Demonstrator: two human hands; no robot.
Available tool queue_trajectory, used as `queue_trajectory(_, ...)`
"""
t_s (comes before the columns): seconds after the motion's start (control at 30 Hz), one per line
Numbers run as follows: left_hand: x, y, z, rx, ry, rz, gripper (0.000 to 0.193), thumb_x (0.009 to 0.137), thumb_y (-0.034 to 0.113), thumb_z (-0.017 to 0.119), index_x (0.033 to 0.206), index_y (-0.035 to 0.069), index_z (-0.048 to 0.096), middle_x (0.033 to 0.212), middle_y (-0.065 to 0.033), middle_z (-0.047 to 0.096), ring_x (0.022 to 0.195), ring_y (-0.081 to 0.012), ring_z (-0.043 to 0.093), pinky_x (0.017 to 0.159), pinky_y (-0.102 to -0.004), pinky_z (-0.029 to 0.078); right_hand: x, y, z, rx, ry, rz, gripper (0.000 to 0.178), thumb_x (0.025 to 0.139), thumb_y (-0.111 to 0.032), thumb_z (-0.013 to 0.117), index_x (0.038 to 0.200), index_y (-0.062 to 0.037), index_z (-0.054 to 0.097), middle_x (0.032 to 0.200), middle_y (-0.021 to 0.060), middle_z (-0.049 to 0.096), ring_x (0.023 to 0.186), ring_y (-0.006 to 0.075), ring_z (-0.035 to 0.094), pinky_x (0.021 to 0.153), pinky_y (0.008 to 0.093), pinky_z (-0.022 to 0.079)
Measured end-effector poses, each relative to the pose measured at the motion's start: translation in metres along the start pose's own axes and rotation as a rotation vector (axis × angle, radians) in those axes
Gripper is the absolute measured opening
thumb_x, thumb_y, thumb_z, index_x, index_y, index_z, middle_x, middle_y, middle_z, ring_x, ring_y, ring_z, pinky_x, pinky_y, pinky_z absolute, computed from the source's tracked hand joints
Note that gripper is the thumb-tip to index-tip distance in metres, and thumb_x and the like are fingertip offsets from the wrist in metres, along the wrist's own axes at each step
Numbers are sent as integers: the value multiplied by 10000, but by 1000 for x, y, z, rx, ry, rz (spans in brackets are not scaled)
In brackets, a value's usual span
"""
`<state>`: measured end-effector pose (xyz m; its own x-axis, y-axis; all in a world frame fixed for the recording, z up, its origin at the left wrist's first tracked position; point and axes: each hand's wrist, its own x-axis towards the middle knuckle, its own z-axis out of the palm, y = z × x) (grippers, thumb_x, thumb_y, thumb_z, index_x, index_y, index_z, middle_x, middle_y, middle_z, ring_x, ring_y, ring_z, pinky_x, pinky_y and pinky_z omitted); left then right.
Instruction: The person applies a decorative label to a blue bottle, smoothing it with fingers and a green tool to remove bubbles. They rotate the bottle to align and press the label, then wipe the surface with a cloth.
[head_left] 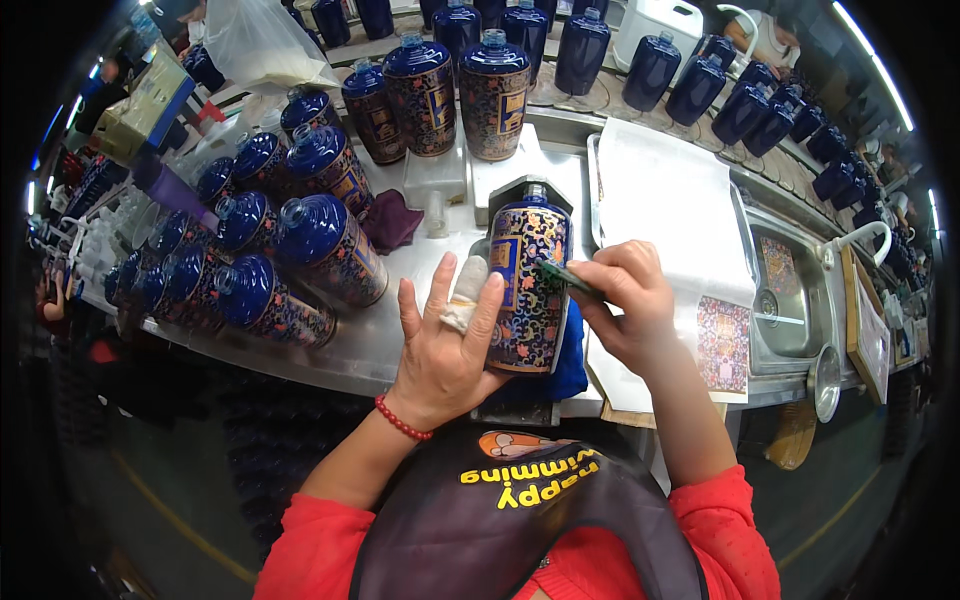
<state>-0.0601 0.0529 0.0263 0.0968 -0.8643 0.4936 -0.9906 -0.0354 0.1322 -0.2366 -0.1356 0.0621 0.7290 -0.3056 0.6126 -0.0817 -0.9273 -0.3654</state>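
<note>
A dark blue bottle, covered in a colourful floral pattern with a blue and gold panel, leans back on a small stand in front of me. My left hand is open at its lower left side, fingers spread, the thumb near the base. A whitish covering wraps one finger, and a red bead bracelet circles the wrist. My right hand pinches a thin green scraper-like tool. Its tip touches the patterned surface on the bottle's right side. The fingers partly hide the tool, so its exact kind is unclear.
Several patterned bottles crowd the left of the metal table beside a purple cloth. Plain blue bottles line a track behind. At right lie white sheets, a patterned sheet and a sink. A blue cloth lies under the bottle.
</note>
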Motion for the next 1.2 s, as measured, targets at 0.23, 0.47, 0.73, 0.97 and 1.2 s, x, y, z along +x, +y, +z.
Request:
queue_trajectory(0.23, -7, 3, 21, -298, 40, -142, 1069, 716, 529, 857, 1524, 11, 384, 1437, -226, 506, 1462, -461, 321, 1174, -712, 36, 47, -10, -13, 608, -321, -25, 180, 853, -128, 760, 1028, -111, 721, 843, 64, 636, 752, 262, 633, 712, 388, 478)
queue_trajectory(0.47, -7, -4, 18, -170, 80, -111, 1020, 745, 598, 802, 1517, 46, 430, 1418, -215, 528, 1449, -433, 356, 1165, -726, 20, 61, -4, -8, 178, -344, -351, 238, 788, -125, 773, 1016, -147, 707, 864, 45, 592, 822, 211, 624, 755, 373, 431)
queue_trajectory(0.73, -10, -5, 21, -293, 96, -175, 1032, 735, 621, 805, 1503, 22, 464, 1431, -240, 520, 1453, -448, 356, 1166, -714, -26, 58, -32, -3, -10, -259, -445, 284, 734, -145, 735, 1013, -165, 690, 810, 23, 491, 754, 189, 581, 791, 413, 438)
queue_trajectory(0.97, -10, -5, 10, -53, 45, -57, 902, 731, 571, 817, 1430, 53, 582, 1431, -230, 548, 1470, -446, 333, 1180, -690, -72, 60, -8, 2, -68, -35, -135, 248, 785, -101, 764, 1026, -103, 702, 803, 38, 568, 736, 219, 577, 708, 384, 437)
queue_trajectory(1.2, -7, 2, 11, -50, 115, -12, 885, 754, 569, 803, 1427, 40, 579, 1427, -234, 563, 1470, -454, 347, 1195, -662, -84, 59, -8, -1, 300, -48, 348, 272, 804, -38, 768, 1066, -102, 734, 876, 32, 650, 778, 208, 632, 743, 364, 502)
